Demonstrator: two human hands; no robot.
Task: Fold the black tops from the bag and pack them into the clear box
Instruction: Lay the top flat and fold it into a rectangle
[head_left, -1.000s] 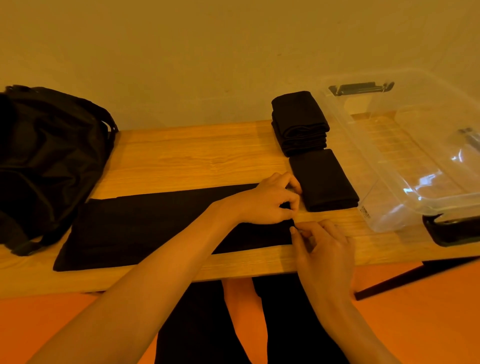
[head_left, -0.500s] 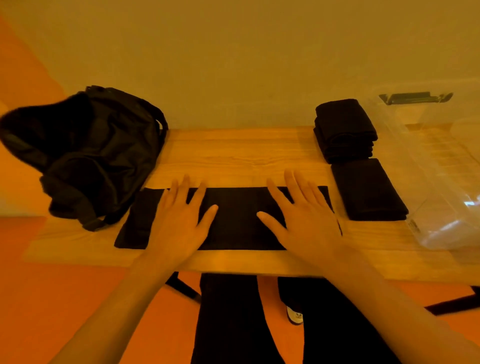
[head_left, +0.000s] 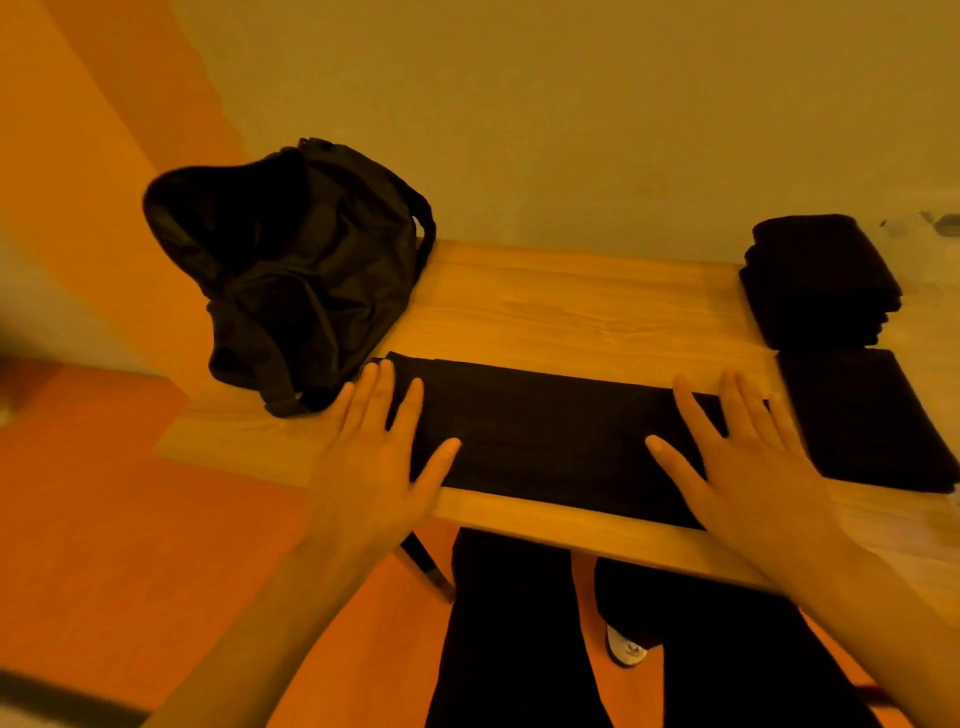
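A black top (head_left: 550, 441), folded into a long strip, lies along the front of the wooden table (head_left: 571, 306). My left hand (head_left: 374, 457) lies flat on its left end with fingers spread. My right hand (head_left: 748, 462) presses flat on its right end. A black bag (head_left: 291, 270) slumps at the table's left end. A single folded black top (head_left: 862, 421) lies just right of the strip, and a stack of folded tops (head_left: 821, 280) sits behind it. Only a blurred corner of the clear box (head_left: 935, 226) shows at the far right edge.
The table stands against a plain wall. My dark trouser legs (head_left: 519, 639) and a white shoe (head_left: 626, 647) show below the front edge, over an orange floor. A dark table leg (head_left: 426, 566) slants down under the left part.
Both hands went from pinching the strip's right end to lying flat, then slid apart to its two ends. The view swung left, pushing the clear box almost out of sight.
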